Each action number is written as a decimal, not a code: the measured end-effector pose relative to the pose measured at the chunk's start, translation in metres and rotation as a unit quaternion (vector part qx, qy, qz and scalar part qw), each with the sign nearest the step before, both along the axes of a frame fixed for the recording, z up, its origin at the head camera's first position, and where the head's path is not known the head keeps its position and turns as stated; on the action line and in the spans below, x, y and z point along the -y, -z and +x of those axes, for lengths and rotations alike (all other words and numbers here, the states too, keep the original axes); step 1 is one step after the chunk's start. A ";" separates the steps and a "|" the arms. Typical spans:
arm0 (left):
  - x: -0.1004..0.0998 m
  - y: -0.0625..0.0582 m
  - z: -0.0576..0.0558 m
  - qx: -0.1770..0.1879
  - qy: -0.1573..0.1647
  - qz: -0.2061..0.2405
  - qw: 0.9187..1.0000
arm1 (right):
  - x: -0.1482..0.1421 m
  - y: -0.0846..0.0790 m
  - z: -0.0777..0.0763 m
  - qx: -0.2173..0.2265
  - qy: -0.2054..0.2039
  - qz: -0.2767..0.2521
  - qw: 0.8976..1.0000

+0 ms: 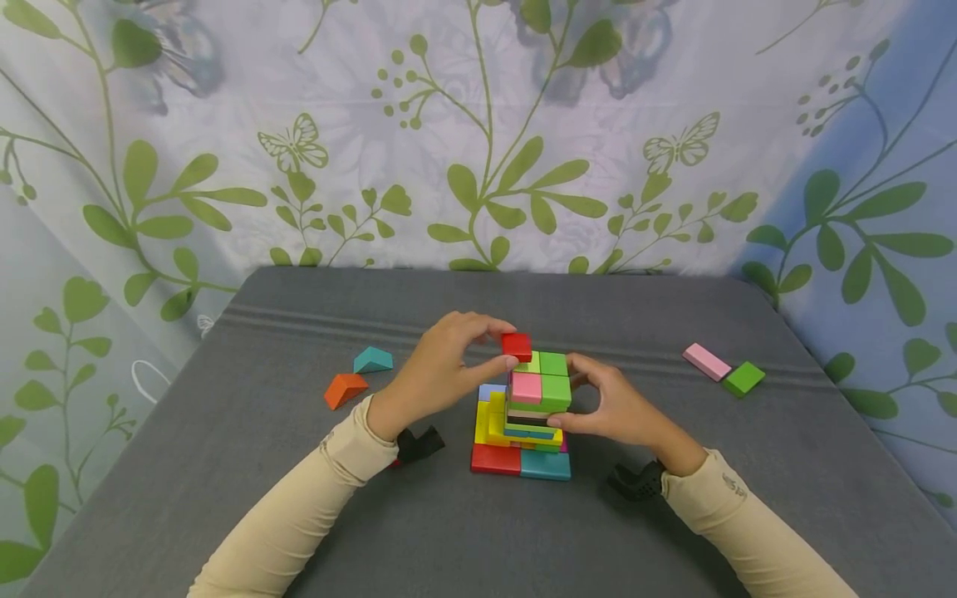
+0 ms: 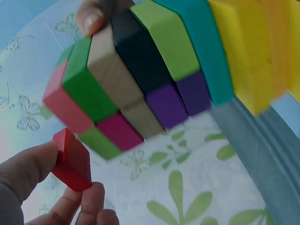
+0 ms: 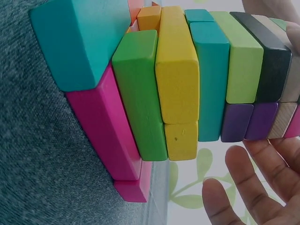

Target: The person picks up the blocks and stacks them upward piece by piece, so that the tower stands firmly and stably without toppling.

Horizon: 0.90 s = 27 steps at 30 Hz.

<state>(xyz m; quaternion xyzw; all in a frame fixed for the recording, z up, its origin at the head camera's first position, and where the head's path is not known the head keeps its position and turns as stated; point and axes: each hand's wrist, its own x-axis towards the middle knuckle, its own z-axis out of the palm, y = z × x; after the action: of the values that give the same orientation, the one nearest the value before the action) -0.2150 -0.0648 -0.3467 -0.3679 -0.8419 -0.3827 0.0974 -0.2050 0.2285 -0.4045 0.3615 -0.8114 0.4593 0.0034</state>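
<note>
A tower of coloured wooden blocks [image 1: 542,390] stands on the grey table, stepped wider towards its base. Between thumb and fingers my left hand [image 1: 449,361] pinches a small red block [image 1: 517,346] at the tower's top left; the left wrist view shows this red block [image 2: 74,159] slightly apart from the stack. On the tower's right side is my right hand [image 1: 609,404], its thumb on the near face and its fingers round the back, holding the upper layers. In the right wrist view, fingertips [image 3: 262,154] touch the side near the purple and wood-coloured blocks.
Left of the tower lie a teal triangular block [image 1: 373,360] and an orange triangular block [image 1: 345,390]. A pink block [image 1: 706,362] and a green block [image 1: 743,379] lie at the right. Behind the table [image 1: 635,316] hangs a leaf-patterned curtain [image 1: 478,124].
</note>
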 end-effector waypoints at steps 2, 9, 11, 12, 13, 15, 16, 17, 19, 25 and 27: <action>-0.007 0.000 0.000 0.002 0.007 -0.001 1.000 | 0.000 0.000 0.000 0.000 -0.002 -0.003 1.000; -0.015 0.002 -0.001 0.025 0.016 -0.021 0.999 | 0.000 0.001 0.000 0.002 -0.004 -0.006 1.000; -0.015 0.002 0.000 0.030 0.015 -0.024 0.999 | 0.000 0.001 0.000 0.001 -0.003 -0.006 1.000; -0.015 0.002 0.000 0.032 0.014 -0.025 0.999 | -0.001 0.001 0.000 0.002 -0.002 -0.006 1.000; -0.015 0.002 0.000 0.033 0.013 -0.025 0.999 | 0.000 0.001 0.000 0.001 -0.002 -0.006 1.000; -0.014 0.003 0.001 0.032 0.010 -0.026 0.999 | 0.000 0.001 0.000 -0.003 -0.002 -0.006 1.000; -0.014 0.003 0.001 0.032 0.010 -0.026 0.999 | 0.000 0.001 0.000 -0.002 -0.002 -0.006 1.000; -0.014 0.003 0.001 0.031 0.009 -0.026 0.999 | 0.000 0.001 0.000 -0.002 -0.002 -0.006 1.000; -0.014 0.002 0.002 0.032 0.009 -0.026 0.999 | 0.000 0.000 0.001 -0.003 -0.001 -0.005 1.000; -0.007 0.000 0.001 0.046 0.014 -0.022 0.999 | 0.000 -0.001 0.001 0.004 0.002 -0.001 1.000; 0.000 0.000 0.000 0.052 0.016 -0.017 0.998 | 0.000 -0.001 0.001 0.008 0.005 0.001 1.000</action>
<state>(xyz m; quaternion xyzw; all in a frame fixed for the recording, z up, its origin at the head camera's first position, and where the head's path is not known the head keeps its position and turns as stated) -0.2151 -0.0645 -0.3464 -0.3626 -0.8462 -0.3883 0.0409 -0.2038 0.2281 -0.4033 0.3543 -0.8136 0.4609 -0.0011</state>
